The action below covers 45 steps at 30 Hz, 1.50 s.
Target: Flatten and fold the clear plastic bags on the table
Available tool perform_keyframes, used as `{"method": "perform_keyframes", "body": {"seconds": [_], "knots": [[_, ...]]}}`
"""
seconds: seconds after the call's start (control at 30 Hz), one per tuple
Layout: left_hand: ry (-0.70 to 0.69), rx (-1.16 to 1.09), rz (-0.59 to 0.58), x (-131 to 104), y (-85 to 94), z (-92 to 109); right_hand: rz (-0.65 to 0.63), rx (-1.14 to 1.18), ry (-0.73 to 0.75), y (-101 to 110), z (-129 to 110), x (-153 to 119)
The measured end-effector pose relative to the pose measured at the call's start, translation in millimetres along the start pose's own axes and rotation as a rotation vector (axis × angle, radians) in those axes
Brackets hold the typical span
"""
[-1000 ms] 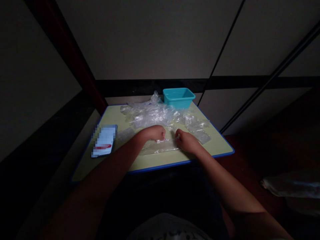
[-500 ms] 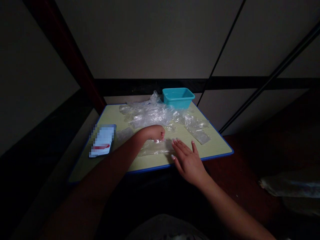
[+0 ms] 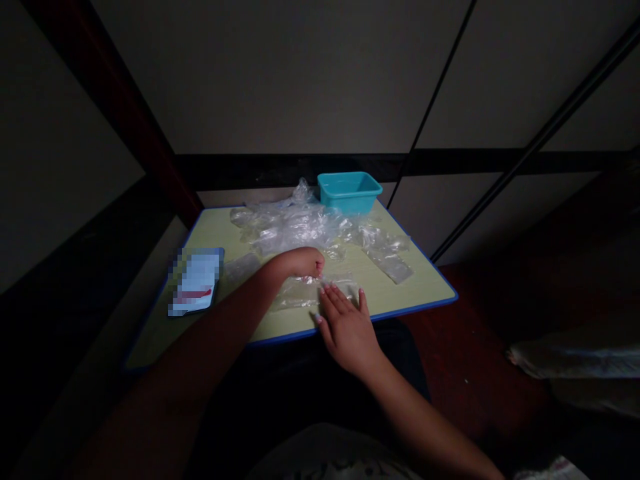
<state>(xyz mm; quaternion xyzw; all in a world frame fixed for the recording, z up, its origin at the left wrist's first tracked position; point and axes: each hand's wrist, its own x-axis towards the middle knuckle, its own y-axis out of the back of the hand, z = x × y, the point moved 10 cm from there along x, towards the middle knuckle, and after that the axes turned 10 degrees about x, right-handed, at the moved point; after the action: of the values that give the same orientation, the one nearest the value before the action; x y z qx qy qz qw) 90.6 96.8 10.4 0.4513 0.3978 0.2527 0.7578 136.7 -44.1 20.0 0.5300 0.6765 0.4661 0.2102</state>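
Observation:
A clear plastic bag (image 3: pixel 295 295) lies flat near the front edge of the pale table (image 3: pixel 280 328). My left hand (image 3: pixel 307 262) is curled, its fingertips bent down at the bag's far edge; whether they pinch the film is hard to see. Spread on the right part of the same bag is my right hand (image 3: pixel 344 323), palm down, with fingers apart. Behind both hands sits a crumpled heap of clear plastic bags (image 3: pixel 300 227). One more flat bag (image 3: pixel 393 265) rests to the right, and another (image 3: pixel 241 265) lies beside my left forearm.
A turquoise basin (image 3: pixel 350 193) stands at the table's back edge against the wall panels. On the left side lies a phone (image 3: pixel 200 280) with a lit, blurred screen. Pale fabric (image 3: pixel 575 357) shows at the far right, above the dark red floor.
My right hand has moved left, from beside the bag's right end onto the bag. My left hand keeps its curled pose at the bag. The whole view has shifted slightly.

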Motion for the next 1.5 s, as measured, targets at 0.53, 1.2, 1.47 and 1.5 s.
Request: {"method": "perform_keyframes", "body": {"seconds": [0.53,1.2,1.47,1.5], "knots": [[0.008,-0.095,-0.019,1.5,-5.5,-4.6,0.025,-0.161,-0.154,11.8,46.3,-23.1],[-0.014,-0.029,0.174,-13.1,15.8,1.8,-0.031,-0.23,-0.009,6.5,37.0,-8.0],[-0.006,0.08,0.567,-74.6,28.0,44.3,-0.02,-0.262,0.009,3.3,38.0,-9.2],[-0.018,0.081,0.608,-84.2,22.3,50.9,-0.012,-0.262,0.017,2.8,38.5,-9.6]]}}
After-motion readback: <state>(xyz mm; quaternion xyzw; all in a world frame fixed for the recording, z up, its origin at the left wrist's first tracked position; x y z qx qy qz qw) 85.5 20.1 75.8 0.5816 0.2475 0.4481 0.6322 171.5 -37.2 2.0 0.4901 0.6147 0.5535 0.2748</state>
